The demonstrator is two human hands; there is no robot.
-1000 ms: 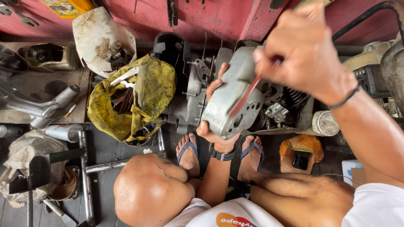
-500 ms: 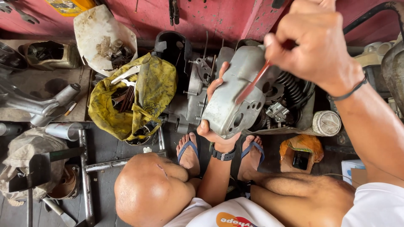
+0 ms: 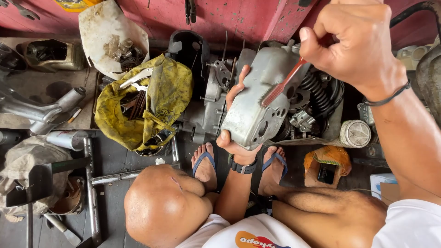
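My left hand (image 3: 235, 146), a dark watch on its wrist, grips a grey metal engine cover (image 3: 255, 108) from below and holds it tilted over my feet. My right hand (image 3: 351, 41) is closed on a red toothbrush (image 3: 281, 87), whose bristle end rests on the cover's upper face. Behind the cover sits a partly stripped small engine (image 3: 317, 103) with springs and gears showing. My knees and my feet in blue flip-flops fill the lower middle of the view.
A yellow bag (image 3: 163, 94) holding tools and metal parts lies open to the left. A white bag (image 3: 108, 27) of small parts leans on the red wall. A ribbed cylinder (image 3: 356, 133) and an orange bag (image 3: 328, 160) lie to the right. Metal bars (image 3: 89, 183) cross the floor at left.
My right hand has drawn the toothbrush up and to the right across the cover. My left hand keeps the same grip on the cover.
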